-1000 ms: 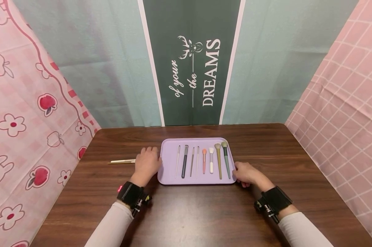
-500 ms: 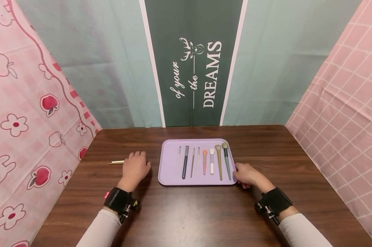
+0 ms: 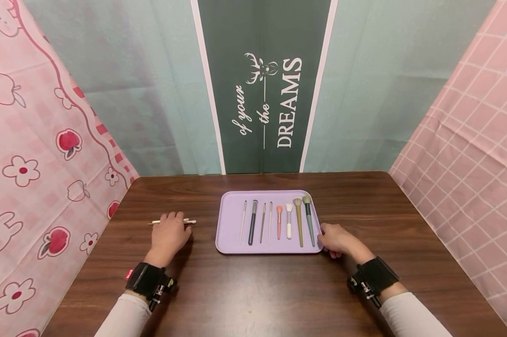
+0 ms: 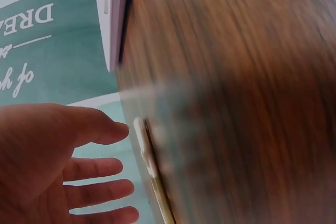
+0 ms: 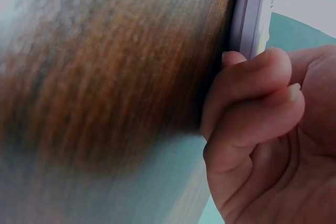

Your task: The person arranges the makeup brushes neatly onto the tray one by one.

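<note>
A lilac tray (image 3: 230, 224) lies on the brown table, bearing several makeup brushes in a row, among them a black-handled brush (image 3: 252, 227), a short pink brush (image 3: 279, 222) and a green brush (image 3: 309, 222). To the left of the tray, slim pale and gold brushes (image 3: 193, 222) lie on the table, partly hidden beneath my left hand (image 3: 170, 235). The left wrist view shows its fingers extended near the slim brushes (image 4: 161, 198), nothing held. My right hand (image 3: 336, 238) grips the tray's right edge near the front corner, its fingers curled in the right wrist view.
The wooden table (image 3: 253, 299) stretches toward me and to both sides. A green-grey curtain (image 3: 363, 93) with printed words hangs behind it. Pink patterned cloths flank the left (image 3: 47, 154) and right (image 3: 468, 117).
My left hand has moved left from beside the tray to above the slim brushes, whose right ends now show past it. The right hand stays at the tray's edge.
</note>
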The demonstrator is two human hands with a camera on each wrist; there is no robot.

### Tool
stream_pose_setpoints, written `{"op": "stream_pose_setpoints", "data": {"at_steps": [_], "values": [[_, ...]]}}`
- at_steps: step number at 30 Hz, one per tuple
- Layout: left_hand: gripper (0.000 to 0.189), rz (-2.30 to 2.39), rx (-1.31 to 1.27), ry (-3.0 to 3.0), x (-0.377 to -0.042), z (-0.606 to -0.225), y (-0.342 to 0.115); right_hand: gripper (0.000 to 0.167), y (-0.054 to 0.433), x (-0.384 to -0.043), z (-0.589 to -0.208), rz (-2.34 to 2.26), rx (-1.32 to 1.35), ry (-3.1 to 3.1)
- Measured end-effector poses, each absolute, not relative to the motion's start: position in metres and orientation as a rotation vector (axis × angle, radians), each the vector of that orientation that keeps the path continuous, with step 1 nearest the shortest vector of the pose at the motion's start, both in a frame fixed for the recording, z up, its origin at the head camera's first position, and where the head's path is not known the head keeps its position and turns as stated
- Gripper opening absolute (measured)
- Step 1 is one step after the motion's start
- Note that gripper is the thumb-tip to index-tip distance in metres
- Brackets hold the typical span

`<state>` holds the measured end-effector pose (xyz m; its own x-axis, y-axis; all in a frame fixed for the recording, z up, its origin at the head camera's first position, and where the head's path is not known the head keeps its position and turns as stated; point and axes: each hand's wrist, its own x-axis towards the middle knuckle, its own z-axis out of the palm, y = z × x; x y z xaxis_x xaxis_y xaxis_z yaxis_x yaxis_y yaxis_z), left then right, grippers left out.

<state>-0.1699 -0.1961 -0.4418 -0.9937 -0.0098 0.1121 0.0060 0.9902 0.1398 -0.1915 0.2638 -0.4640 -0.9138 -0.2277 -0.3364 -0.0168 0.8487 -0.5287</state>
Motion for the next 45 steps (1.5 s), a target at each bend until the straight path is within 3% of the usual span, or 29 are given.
{"op": "stream_pose_setpoints", "data": {"at_steps": [32,45], "values": [[0.038,-0.216,0.056,-3.095,-0.173,-0.451,-0.221,0.011,0.265,-0.192,-0.465,-0.745,-0.172,2.634],[0.021,-0.204,0.002,-3.052,-0.177,-0.452,-0.225,0.012,0.263,-0.194,-0.464,-0.731,-0.164,2.62]]}}
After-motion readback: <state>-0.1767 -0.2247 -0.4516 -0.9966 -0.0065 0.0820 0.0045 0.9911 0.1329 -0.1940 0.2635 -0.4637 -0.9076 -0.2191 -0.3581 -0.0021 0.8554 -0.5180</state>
